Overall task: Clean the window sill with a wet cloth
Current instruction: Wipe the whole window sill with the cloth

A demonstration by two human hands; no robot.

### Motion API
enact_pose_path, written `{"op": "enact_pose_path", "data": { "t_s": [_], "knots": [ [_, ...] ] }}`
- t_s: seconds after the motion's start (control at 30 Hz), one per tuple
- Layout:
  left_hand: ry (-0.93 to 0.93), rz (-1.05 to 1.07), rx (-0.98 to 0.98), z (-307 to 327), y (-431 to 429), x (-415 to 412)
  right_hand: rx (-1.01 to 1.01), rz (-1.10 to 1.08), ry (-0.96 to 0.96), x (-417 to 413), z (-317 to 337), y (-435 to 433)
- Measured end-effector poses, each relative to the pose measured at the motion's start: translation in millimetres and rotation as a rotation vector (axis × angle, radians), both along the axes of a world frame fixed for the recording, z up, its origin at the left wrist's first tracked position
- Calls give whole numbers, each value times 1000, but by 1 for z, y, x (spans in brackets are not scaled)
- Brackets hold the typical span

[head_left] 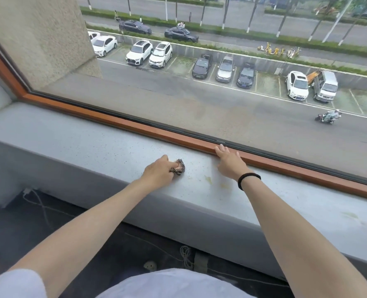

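1. A person leans over a pale grey, speckled window sill [92, 143], with both bare forearms stretched toward the glass.
2. A reddish-brown wooden window frame [135, 125] runs along the sill's far edge. Beyond the pane, parked cars [224, 69] line a street and a scooter rider [328, 117] is on the road.
3. Below the sill a dark floor carries loose cables [185, 254]. A white garment [167, 282] fills the bottom of the view.
4. A yellowish stain [208, 179] marks the sill between the two hands, near the right wrist and a little to the right of the cloth.
5. The right hand [228, 161] lies flat on the sill, its fingers [221, 149] straight and holding nothing, with the tips touching the wooden frame. A black hair band [248, 179] circles that wrist.
6. The left hand [159, 171] grips a small, crumpled cloth [179, 167] with a dark-and-light pattern and holds it down on the sill's middle strip, apart from the frame.
7. The left fingers [174, 166] are curled round the cloth, and most of it is bunched inside the fist. A wad bulges out on the right side, the side facing the stain.
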State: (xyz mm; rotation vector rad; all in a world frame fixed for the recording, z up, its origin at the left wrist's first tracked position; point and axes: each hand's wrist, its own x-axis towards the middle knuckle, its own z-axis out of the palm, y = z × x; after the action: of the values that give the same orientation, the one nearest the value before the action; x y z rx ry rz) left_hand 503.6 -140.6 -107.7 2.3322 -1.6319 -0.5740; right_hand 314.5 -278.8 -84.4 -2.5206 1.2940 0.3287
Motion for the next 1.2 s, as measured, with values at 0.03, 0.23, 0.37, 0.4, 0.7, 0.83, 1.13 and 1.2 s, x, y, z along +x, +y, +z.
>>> {"op": "enact_pose_path", "data": {
  "t_s": [0.03,0.23,0.37,0.4,0.7,0.83,1.13,1.2],
  "knots": [
    [39,41,-50,5,-8,10,4,1,-14,-1,-1,1],
    [37,596,-290,28,-59,82,-63,11,-77,-5,-10,8],
    [17,511,-179,15,-80,58,-33,-4,-83,-5,-7,7],
    [5,424,-192,10,-82,45,-19,-3,-85,-4,-6,6],
    [-57,388,-197,3,-78,86,-2,-21,-121,-6,-13,3],
    [98,435,-230,-1,-87,38,-14,-29,-125,-4,-15,7],
    [80,83,-133,5,-99,-1,99,-61,-188,-3,-10,2],
    [-33,176,-161,3,-93,24,111,-68,-190,-2,-9,3]
  ]
}}
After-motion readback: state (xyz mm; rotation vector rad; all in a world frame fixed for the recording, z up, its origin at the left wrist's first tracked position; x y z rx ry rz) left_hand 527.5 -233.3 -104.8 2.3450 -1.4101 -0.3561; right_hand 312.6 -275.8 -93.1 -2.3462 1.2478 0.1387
